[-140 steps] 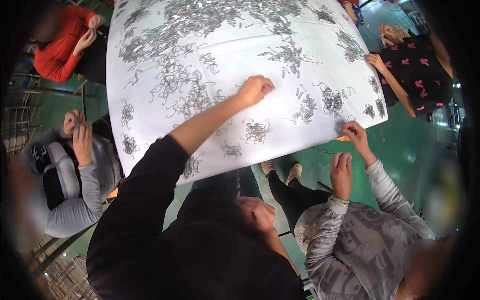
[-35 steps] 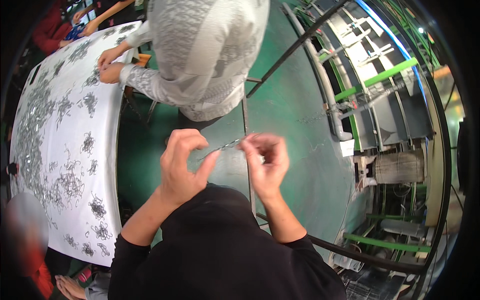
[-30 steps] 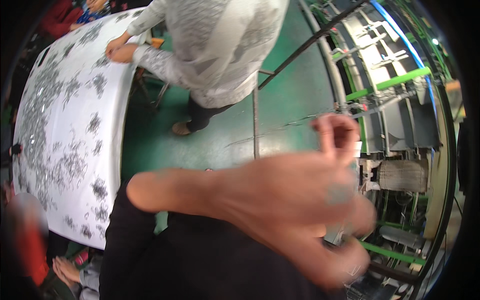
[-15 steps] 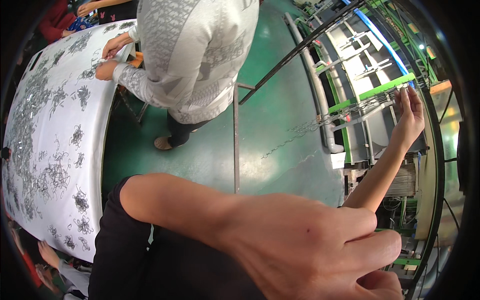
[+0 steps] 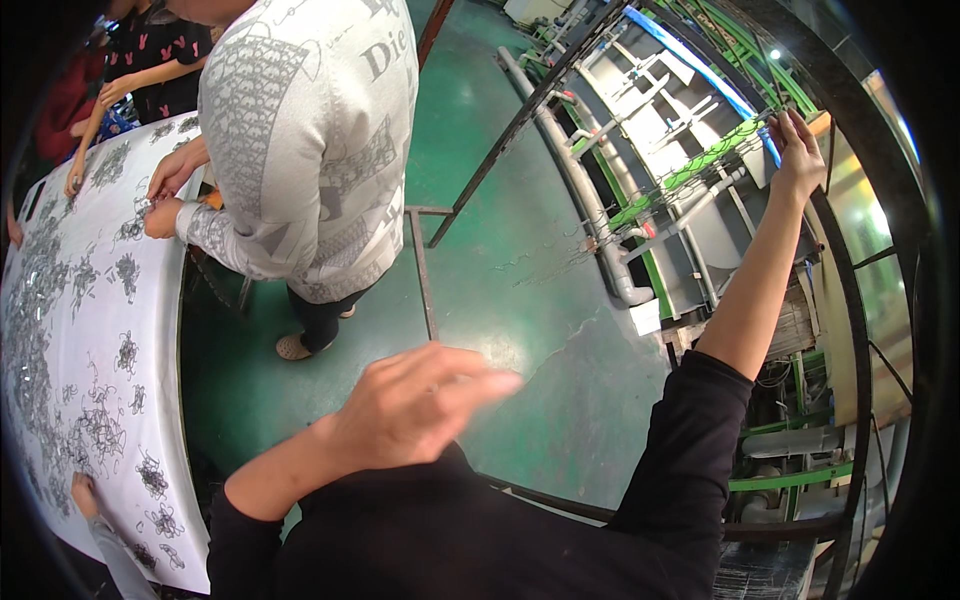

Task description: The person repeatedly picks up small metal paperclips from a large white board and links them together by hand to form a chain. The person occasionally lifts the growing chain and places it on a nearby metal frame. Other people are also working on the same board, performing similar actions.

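Raised at the right, my right hand [image 5: 797, 150] pinches the upper ends of several thin, dark wire chains [image 5: 655, 196]. They stretch from its fingertips down to the left over the floor, and their thin lower ends are hard to make out. My left hand [image 5: 415, 408] is in front of my torso, away from the chains. Its fingers look bent and are smeared by motion; whether anything is in them cannot be seen.
A white-covered table [image 5: 165, 330] at the left bears many dark wire pieces in piles. Beside it stands a person in a patterned light sweater [image 5: 330, 150]; other people's hands reach over it. Dark metal bars [image 5: 500, 170] cross the green floor. Grey pipes [image 5: 575, 180] run at the right.
My left hand has drawn back to the left, away from the camera. My right hand still grips the chains, a little higher in view. The view has shifted, and another person's hand now reaches onto the table's near end.
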Tool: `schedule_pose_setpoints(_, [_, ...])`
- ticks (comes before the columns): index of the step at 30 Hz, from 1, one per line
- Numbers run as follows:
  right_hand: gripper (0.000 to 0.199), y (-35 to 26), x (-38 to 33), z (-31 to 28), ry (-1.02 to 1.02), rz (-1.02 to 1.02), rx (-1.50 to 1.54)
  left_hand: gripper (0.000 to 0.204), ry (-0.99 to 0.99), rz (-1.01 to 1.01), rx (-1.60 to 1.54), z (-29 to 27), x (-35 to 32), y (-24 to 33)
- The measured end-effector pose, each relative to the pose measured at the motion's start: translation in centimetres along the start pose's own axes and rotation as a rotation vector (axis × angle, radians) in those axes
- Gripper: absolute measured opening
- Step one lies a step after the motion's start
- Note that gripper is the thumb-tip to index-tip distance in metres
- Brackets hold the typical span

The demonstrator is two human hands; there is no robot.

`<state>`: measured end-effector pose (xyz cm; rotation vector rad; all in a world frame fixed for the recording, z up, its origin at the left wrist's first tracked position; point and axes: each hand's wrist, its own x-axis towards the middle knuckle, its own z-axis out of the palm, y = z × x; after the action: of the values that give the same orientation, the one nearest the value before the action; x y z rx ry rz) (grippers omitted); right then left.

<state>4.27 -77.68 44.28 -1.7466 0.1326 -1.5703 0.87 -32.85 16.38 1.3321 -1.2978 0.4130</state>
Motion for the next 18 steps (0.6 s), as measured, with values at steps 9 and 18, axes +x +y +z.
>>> schedule_pose_setpoints(9, [0.022, 2.4, 4.0, 0.9, -0.034, -0.056, 0.009, 0.057, 0.05, -0.681, 0.128, -1.3, -10.1, -2.9])
schedule_pose_setpoints(18, [0.024, 2.4, 4.6, 0.4, -0.088, -0.019, -0.092, 0.056, 0.138, -0.826, 0.204, -1.6, -13.6, -2.9])
